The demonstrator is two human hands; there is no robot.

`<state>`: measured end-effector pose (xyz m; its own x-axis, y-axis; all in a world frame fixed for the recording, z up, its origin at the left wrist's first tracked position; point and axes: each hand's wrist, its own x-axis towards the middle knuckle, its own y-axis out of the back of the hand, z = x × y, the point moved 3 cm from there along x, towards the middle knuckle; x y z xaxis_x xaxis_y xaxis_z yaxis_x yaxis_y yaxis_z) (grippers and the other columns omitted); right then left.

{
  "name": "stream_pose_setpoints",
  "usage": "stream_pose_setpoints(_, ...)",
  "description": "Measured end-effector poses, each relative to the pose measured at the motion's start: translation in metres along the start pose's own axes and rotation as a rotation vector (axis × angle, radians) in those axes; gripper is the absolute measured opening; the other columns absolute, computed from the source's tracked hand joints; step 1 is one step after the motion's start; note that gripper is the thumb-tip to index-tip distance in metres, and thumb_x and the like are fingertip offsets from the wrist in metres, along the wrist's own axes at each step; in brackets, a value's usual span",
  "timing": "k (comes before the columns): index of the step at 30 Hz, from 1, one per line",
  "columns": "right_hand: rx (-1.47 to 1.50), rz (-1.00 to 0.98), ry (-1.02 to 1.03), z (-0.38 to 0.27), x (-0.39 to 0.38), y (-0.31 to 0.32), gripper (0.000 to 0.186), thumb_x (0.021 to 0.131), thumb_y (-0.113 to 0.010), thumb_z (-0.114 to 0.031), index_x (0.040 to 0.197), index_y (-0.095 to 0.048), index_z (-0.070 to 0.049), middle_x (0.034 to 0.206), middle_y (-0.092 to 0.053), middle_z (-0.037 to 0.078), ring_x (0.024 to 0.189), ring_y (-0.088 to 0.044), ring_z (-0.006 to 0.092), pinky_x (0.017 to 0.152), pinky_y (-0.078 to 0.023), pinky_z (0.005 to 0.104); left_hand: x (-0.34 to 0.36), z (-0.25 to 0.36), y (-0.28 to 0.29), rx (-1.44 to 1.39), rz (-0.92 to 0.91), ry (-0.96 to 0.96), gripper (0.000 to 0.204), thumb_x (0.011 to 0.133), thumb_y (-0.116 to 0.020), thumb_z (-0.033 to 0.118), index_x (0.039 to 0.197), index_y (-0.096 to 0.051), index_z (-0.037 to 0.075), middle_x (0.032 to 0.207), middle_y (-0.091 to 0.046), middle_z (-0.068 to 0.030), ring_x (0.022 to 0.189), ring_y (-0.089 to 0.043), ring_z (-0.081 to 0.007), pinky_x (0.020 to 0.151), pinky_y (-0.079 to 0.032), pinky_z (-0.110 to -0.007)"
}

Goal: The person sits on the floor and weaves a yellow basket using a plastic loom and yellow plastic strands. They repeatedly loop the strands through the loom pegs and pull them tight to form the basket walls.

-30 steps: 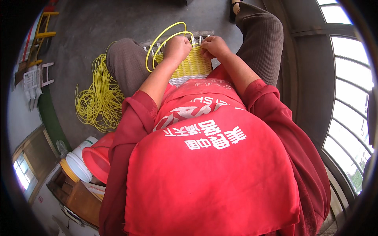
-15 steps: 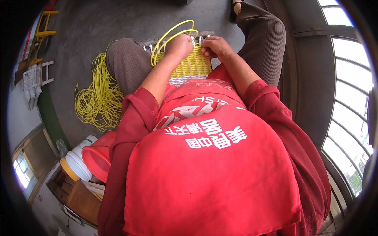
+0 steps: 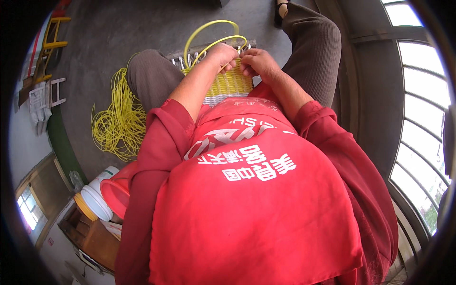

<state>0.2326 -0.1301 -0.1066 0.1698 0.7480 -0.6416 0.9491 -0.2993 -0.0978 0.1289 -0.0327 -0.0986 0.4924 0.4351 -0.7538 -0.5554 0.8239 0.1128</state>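
Note:
Between my knees is a woven panel (image 3: 223, 86), yellow across its upper part and white along the nearer edge, with pale strands standing along its far edge. My left hand (image 3: 222, 57) is closed over that far edge, gripping yellow cord (image 3: 191, 40) that rises in wide loops above the panel. Close beside it, my right hand (image 3: 259, 62) has thumb and fingers pinched together at the far right corner. What the right fingertips hold is too small to make out. The fingers partly cover the weave there.
A tangled heap of yellow cord (image 3: 118, 116) lies on the grey floor beside my left knee. Red basin (image 3: 114, 192) and white buckets (image 3: 96, 202) stand at lower left near a brown wooden cabinet (image 3: 99, 242). Stools (image 3: 56, 45) are far left; barred windows (image 3: 420, 128) run along the right.
My left hand has shifted right and slightly nearer, turning palm-down beside the right hand. The cord loops have swung right and opened wider. My right hand has moved slightly nearer.

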Motion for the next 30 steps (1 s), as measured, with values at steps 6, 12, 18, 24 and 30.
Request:
stream_pose_setpoints(6,-0.004,-0.006,0.003,-0.004,-0.013,-0.007,0.021,0.083,-0.049,-0.009,0.098,-0.061,-0.002,0.07,-0.064,0.006,0.05,-0.059,0.0122,0.046,-0.048,0.0254,0.002,-0.014,-0.013,-0.416,-0.029,0.156,0.012,0.084,-0.054,0.016,0.075,-0.054,0.008,0.057,-0.052,-0.0013,0.044,-0.045,-0.0104,0.039,-0.035,-0.026)
stream_pose_setpoints(12,-0.12,0.132,0.117,0.007,-0.006,-0.002,0.019,0.084,-0.052,-0.01,0.098,-0.061,0.0,0.073,-0.064,0.007,0.058,-0.062,0.0145,0.052,-0.051,0.0271,0.017,-0.039,-0.017,-0.808,-0.154,0.112,0.009,0.085,-0.056,0.018,0.081,-0.054,0.01,0.061,-0.051,0.0,0.048,-0.043,-0.0111,0.049,-0.038,-0.029)
stream_pose_setpoints(18,-0.125,0.187,0.054,0.005,0.006,0.004,0.016,0.085,-0.054,-0.012,0.088,-0.062,0.001,0.066,-0.063,0.007,0.052,-0.061,0.0148,0.044,-0.048,0.0272,0.018,-0.044,-0.013,-0.796,-0.187,0.074,0.009,0.085,-0.056,0.018,0.081,-0.053,0.011,0.061,-0.052,-0.0012,0.048,-0.044,-0.0131,0.053,-0.039,-0.031)
stream_pose_setpoints(24,-0.299,0.281,0.221,0.005,0.026,0.01,0.013,0.076,-0.06,-0.012,0.077,-0.065,-0.001,0.062,-0.063,0.011,0.055,-0.063,0.0199,0.052,-0.05,0.0328,0.017,-0.039,-0.011,-0.705,-0.238,0.086,0.011,0.086,-0.055,0.02,0.081,-0.054,0.011,0.061,-0.054,-0.002,0.05,-0.047,-0.0141,0.053,-0.042,-0.031)
stream_pose_setpoints(30,-0.597,0.456,0.354,-0.008,0.006,0.016,0.012,0.074,-0.059,-0.016,0.08,-0.067,-0.008,0.069,-0.062,0.017,0.065,-0.063,0.031,0.063,-0.05,0.0378,-0.008,-0.015,0.001,0.132,-0.007,-0.13,0.027,0.077,-0.055,0.006,0.103,-0.06,0.003,0.068,-0.058,-0.0067,0.056,-0.057,-0.0164,0.05,-0.045,-0.032)
